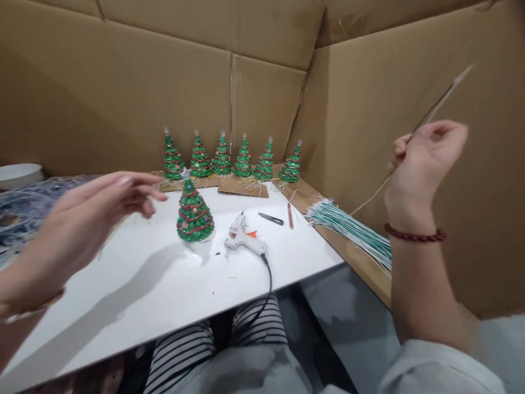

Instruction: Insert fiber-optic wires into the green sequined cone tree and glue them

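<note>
My left hand [102, 208] reaches over the white board with its fingers apart and nothing in them. Just beyond the fingertips, a small green Christmas tree ornament [194, 214] with red garland and a pale star stands upright on the board. Up on the right, my right hand [426, 150] is closed around a thin wire strand [439, 103] that slants up to a pale, blurred tip. Its other end trails down toward a bundle of green and white wires [353, 232]. A white hot glue gun [241, 236] lies right of the tree.
Several similar trees [243, 156] stand in a row along the cardboard wall [164, 76]. Small black thread snips [270, 219] and a thin red tool [290, 216] lie on the white board [151, 312]. Tangled strands and a white bowl [20, 175] sit at the left.
</note>
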Action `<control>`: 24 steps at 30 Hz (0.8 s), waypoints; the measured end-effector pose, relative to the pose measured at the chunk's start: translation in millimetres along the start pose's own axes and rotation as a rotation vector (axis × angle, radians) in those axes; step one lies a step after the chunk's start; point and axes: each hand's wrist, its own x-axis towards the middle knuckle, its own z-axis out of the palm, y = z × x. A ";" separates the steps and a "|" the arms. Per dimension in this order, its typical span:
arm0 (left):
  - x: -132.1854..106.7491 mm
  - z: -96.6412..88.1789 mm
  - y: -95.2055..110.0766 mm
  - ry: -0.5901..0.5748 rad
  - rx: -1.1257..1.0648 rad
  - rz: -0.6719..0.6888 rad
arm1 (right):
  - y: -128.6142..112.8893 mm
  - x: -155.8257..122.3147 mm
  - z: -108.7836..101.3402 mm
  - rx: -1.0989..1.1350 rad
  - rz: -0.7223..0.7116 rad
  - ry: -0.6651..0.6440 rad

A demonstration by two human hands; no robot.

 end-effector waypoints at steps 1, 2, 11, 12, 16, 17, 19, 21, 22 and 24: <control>0.1 12.4 9.4 -0.051 -0.074 0.021 | -21.3 -10.7 11.9 0.116 0.026 -0.077; -1.4 25.3 17.1 -0.111 -0.121 0.064 | -42.8 -25.1 23.7 0.212 0.068 -0.191; -25.9 101.5 6.0 -0.758 -0.345 -0.003 | -100.5 -124.5 91.0 0.541 0.163 -0.897; -24.9 98.8 1.9 -0.763 -0.325 -0.034 | -91.3 -121.2 90.8 0.517 0.157 -0.846; -20.7 75.6 -5.6 -0.646 -0.053 0.022 | -61.7 -109.1 74.0 0.235 -0.040 -0.380; -20.7 70.4 -5.1 -0.627 0.030 0.041 | -59.2 -111.1 68.4 0.119 -0.140 -0.313; -22.2 64.5 -2.5 -0.618 0.152 0.068 | -59.4 -123.2 60.3 -0.067 -0.405 -0.406; -24.8 64.1 0.6 -0.633 0.208 0.104 | -62.1 -142.3 59.2 -0.166 -0.682 -0.706; -25.9 64.9 1.8 -0.644 0.222 0.125 | -62.6 -151.9 61.2 -0.194 -0.780 -0.863; -26.1 65.4 2.2 -0.652 0.248 0.158 | -59.5 -165.6 68.2 -0.206 -0.874 -0.995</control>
